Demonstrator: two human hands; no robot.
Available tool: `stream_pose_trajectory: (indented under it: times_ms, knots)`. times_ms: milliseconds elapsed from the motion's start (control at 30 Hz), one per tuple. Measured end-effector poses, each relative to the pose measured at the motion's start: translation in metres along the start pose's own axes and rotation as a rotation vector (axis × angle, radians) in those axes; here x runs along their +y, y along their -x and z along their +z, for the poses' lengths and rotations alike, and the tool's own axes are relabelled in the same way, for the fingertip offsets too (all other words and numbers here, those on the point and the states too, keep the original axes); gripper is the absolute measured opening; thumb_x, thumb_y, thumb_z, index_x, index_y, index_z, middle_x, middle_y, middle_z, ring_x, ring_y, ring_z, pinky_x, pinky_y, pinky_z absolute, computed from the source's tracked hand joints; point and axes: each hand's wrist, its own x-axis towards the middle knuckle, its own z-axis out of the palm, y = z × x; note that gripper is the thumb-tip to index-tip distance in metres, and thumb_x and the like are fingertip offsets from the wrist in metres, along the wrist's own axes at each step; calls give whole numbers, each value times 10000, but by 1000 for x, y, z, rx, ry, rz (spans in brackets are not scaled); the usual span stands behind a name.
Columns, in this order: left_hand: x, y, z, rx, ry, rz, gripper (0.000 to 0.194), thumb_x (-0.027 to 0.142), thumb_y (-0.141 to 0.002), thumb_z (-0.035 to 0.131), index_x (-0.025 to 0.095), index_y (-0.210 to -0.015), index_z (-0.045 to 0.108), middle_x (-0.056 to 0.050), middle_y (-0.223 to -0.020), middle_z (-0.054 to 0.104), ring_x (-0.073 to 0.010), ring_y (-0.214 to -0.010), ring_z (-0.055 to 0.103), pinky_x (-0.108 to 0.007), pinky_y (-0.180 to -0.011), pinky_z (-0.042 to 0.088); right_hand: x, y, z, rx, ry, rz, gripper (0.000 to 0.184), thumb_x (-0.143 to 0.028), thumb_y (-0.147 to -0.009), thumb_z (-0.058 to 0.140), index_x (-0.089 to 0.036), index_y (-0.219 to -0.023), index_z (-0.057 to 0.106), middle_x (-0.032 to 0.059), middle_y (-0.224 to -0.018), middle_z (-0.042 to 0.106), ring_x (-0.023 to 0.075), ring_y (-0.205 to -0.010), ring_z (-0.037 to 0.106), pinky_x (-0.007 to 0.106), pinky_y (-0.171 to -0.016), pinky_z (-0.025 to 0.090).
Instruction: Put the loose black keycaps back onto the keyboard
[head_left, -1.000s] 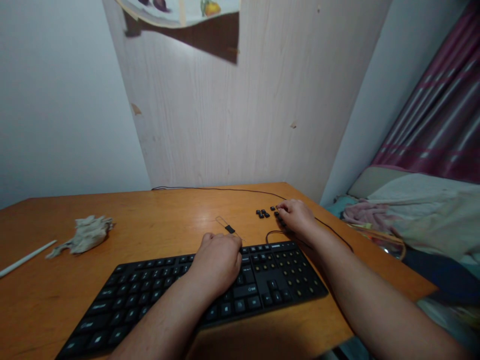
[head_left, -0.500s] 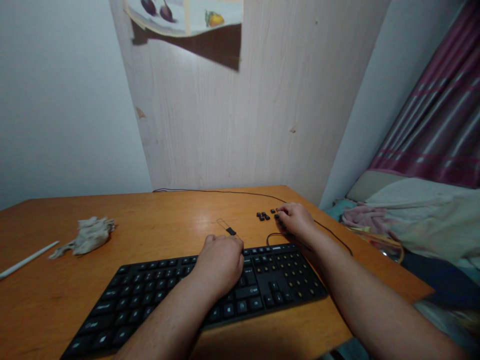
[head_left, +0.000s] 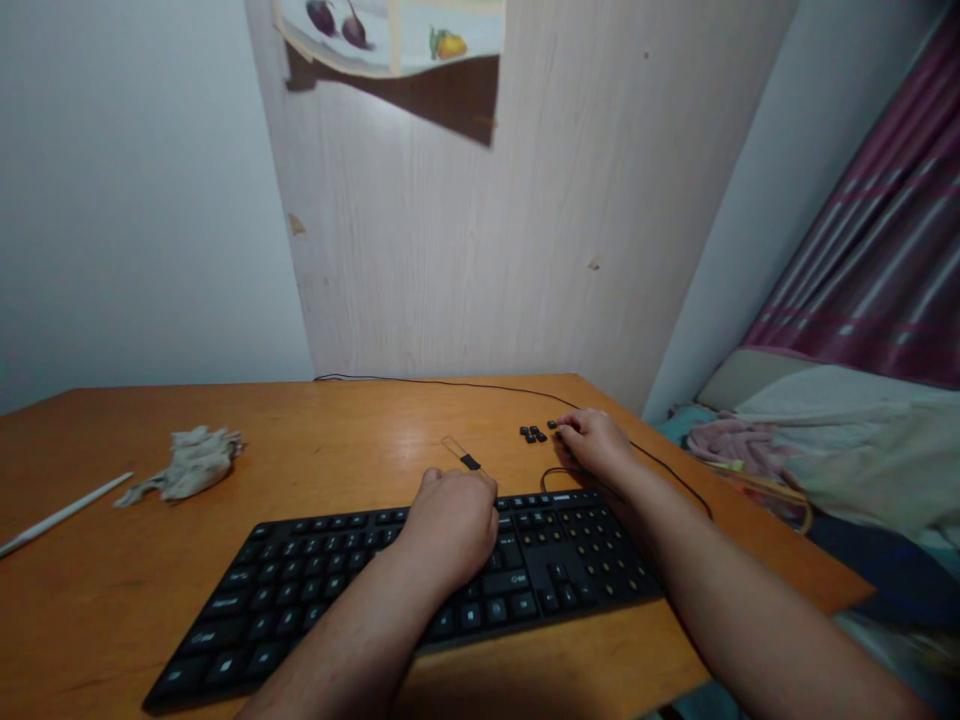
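A black keyboard [head_left: 559, 560] lies on the desk; its right-hand key blocks show bare switches where keycaps are off. My left hand [head_left: 454, 520] rests on its upper middle, fingers curled down near the back edge; anything in them is hidden. Just beyond those fingers is a wire keycap puller [head_left: 470, 461] with a black middle; whether the hand touches it I cannot tell. Further back on the right, my right hand [head_left: 596, 440] is low over the desk, thumb and fingers pinched at a keycap. Several loose black keycaps [head_left: 533, 435] lie left of its fingertips; others are partly under it.
On the desk [head_left: 337, 420], a crumpled pale cloth [head_left: 196, 464] and a white stick-like pen [head_left: 67, 514] lie at the left. A thin black cable [head_left: 450, 382] runs along the back and down the right side. Bedding [head_left: 847, 430] is beyond the right edge.
The view has shifted slightly, so the desk sits a little further right and the wall picture lower. Both hands keep nearly the same places over the keyboard and keycaps.
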Motion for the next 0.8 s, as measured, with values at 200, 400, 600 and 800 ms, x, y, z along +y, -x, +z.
stream_pose_trajectory:
  times_ms: [200,400,600,800]
  knots:
    - [-1,0,1,-13,-22,-2,269,182,-863,407,173,-848,675,-136,-968,744,-317,-930,676,-460,-831,451,-1,6,-1,-21,51,33,267,-333,-898,533,-235,-995,761,85,-1039,731,243,-997,612,321,-832,426]
    - [-1,0,3,-7,-30,6,262,184,-871,411,181,-862,673,-131,-986,742,-298,-950,671,-442,-838,444,-4,8,-2,-38,76,40,279,-353,-906,524,-247,-1013,759,78,-1030,730,239,-999,606,308,-812,414]
    - [-1,0,1,-7,-32,3,262,177,-860,413,178,-854,675,-127,-973,745,-301,-941,674,-446,-830,453,-4,7,-3,-49,86,35,270,-347,-905,528,-252,-1002,761,69,-1012,728,228,-990,604,297,-801,404]
    - [-1,0,2,1,-37,8,262,182,-861,413,178,-849,675,-125,-949,747,-304,-933,679,-449,-832,460,-5,8,-2,-44,89,32,275,-350,-908,525,-257,-1016,761,67,-1018,728,225,-994,599,294,-793,399]
